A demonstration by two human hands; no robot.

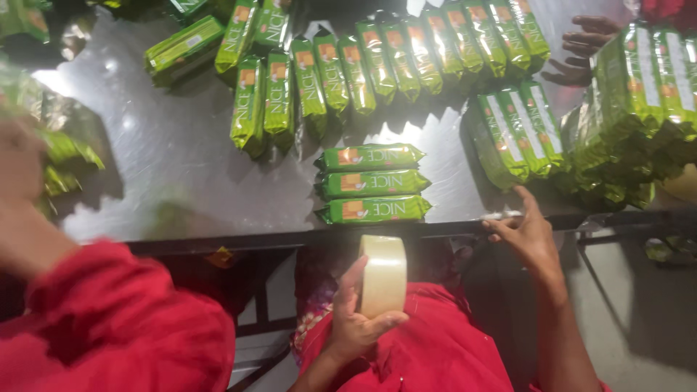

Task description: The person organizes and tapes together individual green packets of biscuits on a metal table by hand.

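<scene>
Below the table edge, left hand (356, 319) grips pale, seemingly clear tape roll (382, 274).

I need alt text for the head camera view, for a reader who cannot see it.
The person's left hand holds a pale roll of clear tape at the edge of a shiny metal table, while the right hand touches that edge. Three green foil biscuit packets lie side by side just ahead; many more lie beyond.
</scene>
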